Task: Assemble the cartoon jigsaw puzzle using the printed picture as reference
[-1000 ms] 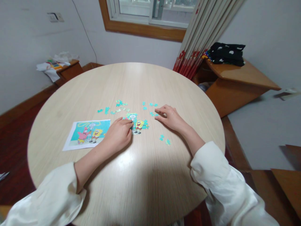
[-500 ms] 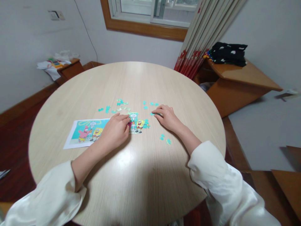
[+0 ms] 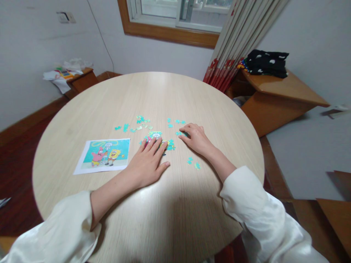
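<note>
While the left hand [image 3: 145, 164] lies spread over the puzzle [image 3: 156, 136], about midway between the left and right edges of the table [image 3: 156, 95], light, even pressure should suit best; I can't tell whether the curled right hand [image 3: 196, 138] grips a loose piece [image 3: 178, 133].

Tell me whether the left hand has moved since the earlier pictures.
Yes. Judged against the printed sheet on the table, the left hand has moved right, and its fingers now spread over the partly assembled puzzle.
</note>
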`<move>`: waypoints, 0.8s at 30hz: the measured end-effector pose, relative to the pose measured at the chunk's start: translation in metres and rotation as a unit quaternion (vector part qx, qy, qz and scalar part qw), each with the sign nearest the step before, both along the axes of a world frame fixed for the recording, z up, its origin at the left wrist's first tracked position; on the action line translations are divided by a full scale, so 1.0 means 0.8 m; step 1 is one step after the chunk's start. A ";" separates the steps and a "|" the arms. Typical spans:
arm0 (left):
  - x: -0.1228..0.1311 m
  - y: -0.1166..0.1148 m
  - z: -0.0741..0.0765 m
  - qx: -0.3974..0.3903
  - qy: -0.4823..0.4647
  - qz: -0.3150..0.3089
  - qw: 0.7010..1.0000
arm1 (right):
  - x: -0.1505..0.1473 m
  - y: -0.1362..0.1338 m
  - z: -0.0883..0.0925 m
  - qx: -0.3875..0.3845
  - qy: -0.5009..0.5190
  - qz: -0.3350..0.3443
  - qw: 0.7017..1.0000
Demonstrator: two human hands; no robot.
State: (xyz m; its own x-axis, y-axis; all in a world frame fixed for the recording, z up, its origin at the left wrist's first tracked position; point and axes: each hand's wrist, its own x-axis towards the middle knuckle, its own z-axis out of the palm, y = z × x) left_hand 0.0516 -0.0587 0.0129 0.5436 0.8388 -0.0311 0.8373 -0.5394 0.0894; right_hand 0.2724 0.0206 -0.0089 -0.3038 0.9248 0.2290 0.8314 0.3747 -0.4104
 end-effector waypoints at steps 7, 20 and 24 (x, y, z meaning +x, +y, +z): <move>0.003 -0.005 -0.011 0.002 -0.029 -0.011 1.000 | -0.001 0.000 -0.004 0.006 0.014 0.011 1.000; 0.013 -0.008 -0.016 -0.018 -0.022 -0.006 1.000 | -0.009 -0.002 -0.001 0.003 0.020 0.010 1.000; 0.015 -0.008 -0.015 -0.014 -0.031 0.000 0.999 | -0.009 0.000 -0.005 0.010 0.024 0.016 1.000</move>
State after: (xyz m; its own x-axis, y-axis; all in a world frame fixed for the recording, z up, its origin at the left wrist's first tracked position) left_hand 0.0638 -0.0648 0.0005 0.5460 0.8375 -0.0218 0.8293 -0.5366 0.1557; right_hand 0.2653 0.0204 -0.0126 -0.3206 0.9101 0.2626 0.7990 0.4087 -0.4411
